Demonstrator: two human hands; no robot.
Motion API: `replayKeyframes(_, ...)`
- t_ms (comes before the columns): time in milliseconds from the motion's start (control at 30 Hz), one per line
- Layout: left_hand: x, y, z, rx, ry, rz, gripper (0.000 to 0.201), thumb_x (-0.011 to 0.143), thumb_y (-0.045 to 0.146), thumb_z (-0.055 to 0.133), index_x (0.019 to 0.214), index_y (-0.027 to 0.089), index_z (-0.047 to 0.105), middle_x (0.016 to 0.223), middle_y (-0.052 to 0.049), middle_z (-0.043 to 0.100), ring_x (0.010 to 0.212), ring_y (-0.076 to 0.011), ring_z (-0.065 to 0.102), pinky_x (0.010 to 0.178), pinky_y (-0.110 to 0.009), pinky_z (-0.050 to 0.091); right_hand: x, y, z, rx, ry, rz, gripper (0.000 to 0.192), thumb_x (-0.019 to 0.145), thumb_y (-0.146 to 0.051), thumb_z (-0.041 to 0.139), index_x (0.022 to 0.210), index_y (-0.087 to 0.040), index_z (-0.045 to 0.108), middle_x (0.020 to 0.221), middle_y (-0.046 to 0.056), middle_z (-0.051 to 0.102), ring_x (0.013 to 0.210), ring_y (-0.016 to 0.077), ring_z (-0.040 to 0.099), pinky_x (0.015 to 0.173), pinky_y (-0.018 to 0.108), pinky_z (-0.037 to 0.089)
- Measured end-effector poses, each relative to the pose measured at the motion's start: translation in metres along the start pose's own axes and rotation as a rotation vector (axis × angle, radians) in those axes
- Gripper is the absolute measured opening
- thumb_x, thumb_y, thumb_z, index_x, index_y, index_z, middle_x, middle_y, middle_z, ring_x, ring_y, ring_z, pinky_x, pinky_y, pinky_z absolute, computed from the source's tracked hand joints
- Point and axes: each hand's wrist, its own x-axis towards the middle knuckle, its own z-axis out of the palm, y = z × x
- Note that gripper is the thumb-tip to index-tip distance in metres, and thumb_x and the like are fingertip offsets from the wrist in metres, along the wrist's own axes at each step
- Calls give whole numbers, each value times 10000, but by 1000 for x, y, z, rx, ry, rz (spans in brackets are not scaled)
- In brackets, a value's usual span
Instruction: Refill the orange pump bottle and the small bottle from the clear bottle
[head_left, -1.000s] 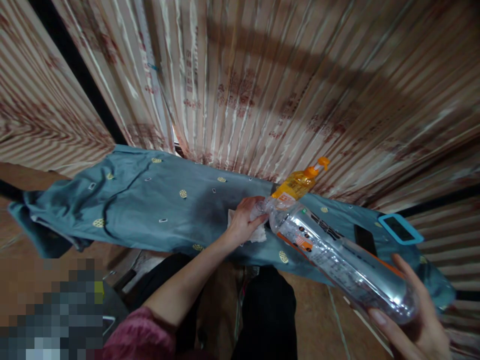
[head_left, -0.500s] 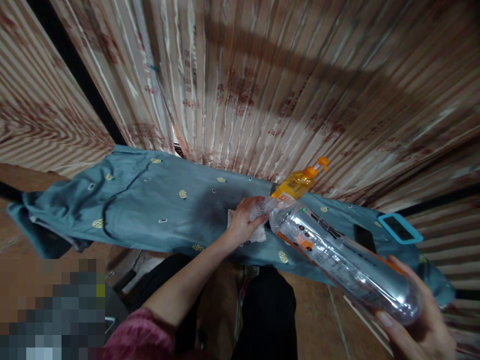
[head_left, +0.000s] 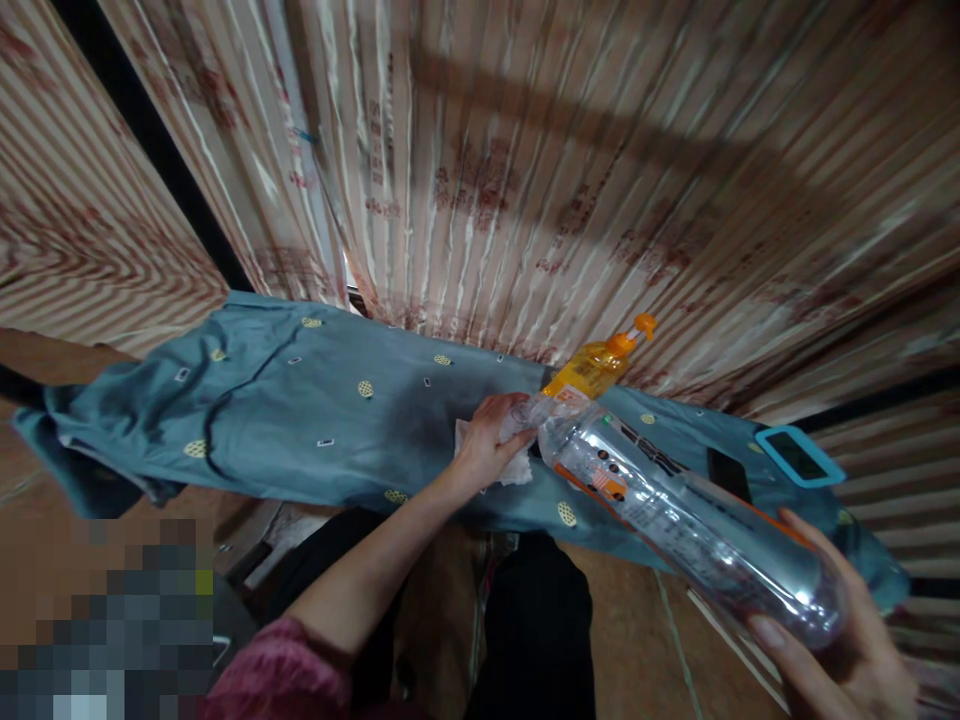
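Now, left hand point(head_left: 491, 440): near the middle of the frame, fingers curled on the open mouth of the bottle point(head_left: 675, 525), with a white tissue point(head_left: 514, 468) under the palm.
Right hand point(head_left: 840, 645): lower right corner, fingers wrapped under the fat bottom end of the bottle, holding it up.
Bottle: clear plastic, lying tilted from the lower right up to the middle, neck toward the left hand.
Tissue: lies on the blue cloth point(head_left: 300, 410), just left of the bottle neck.
Blue cloth: spread over the bench, from left to right across the middle, with small yellow dots.
Orange bottle point(head_left: 596, 365): right behind the clear bottle's neck, with an orange pump top.
Phone point(head_left: 799, 457): right side, blue case, on the cloth.
Dark thing point(head_left: 729, 475): flat, beside the phone.
Curtain point(head_left: 525, 150): striped, fills the top.
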Motion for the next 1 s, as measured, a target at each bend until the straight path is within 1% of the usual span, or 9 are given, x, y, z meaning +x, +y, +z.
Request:
replayKeyframes(100, 0, 2, -1, 1, -5, -17, 377, 887, 375, 612, 1193, 156, 588, 1171, -127, 680, 1109, -275, 623, 968, -434, 495, -2, -3, 1, 1, 6, -2, 872, 691, -582, 739, 1448, -279, 429, 1458, 31, 468, 1359, 381, 376, 1174, 540, 203)
replayKeyframes(233, 1, 3, -2, 9, -13, -20, 373, 883, 365, 617, 1195, 162, 594, 1172, -123, 681, 1106, -274, 627, 967, -429, 497, 1, 4, -1, 25, -1, 0, 853, 670, -553, 764, 1428, -314, 453, 1459, 21, 474, 1355, 395, 384, 1168, 588, 195)
replayKeyframes(433, 2, 2, 0, 21, 9, -24, 343, 869, 337, 636, 1171, 176, 608, 1139, -109, 693, 1072, -266, 640, 940, -420, 509, 4, 11, -5, 33, -20, -4, 829, 673, -532, 771, 1414, -315, 468, 1468, 27, 470, 1352, 396, 395, 1162, 598, 213)
replayKeyframes(600, 1, 0, 1, 8, 21, -8, 340, 875, 344, 626, 1163, 163, 603, 1132, -111, 693, 1062, -259, 639, 935, -416, 509, 4, 16, -8, 6, -23, -21, 827, 663, -531, 776, 1410, -348, 472, 1451, 17, 486, 1341, 398, 405, 1151, 627, 206)
replayKeyframes(700, 1, -1, 2, -12, 32, 16, 345, 880, 353, 621, 1158, 150, 599, 1131, -117, 690, 1064, -257, 634, 939, -415, 506, 4, 17, -9, 16, -16, -19, 841, 656, -529, 783, 1415, -338, 474, 1432, 24, 502, 1326, 411, 413, 1144, 632, 213)
replayKeyframes(900, 1, 0, 1, 4, 16, -7, 351, 874, 353, 637, 1167, 165, 599, 1147, -112, 685, 1094, -266, 628, 952, -424, 501, 5, 17, -9, 23, -26, -22, 838, 659, -517, 783, 1416, -339, 470, 1446, 25, 493, 1332, 399, 422, 1146, 614, 229)
replayKeyframes(1000, 1, 0, 1, 6, 24, -4, 343, 876, 353, 635, 1162, 168, 603, 1137, -112, 686, 1085, -264, 633, 944, -420, 507, 5, 16, -10, -19, -18, -30, 868, 641, -534, 785, 1418, -307, 472, 1430, 45, 509, 1331, 410, 424, 1147, 608, 231)
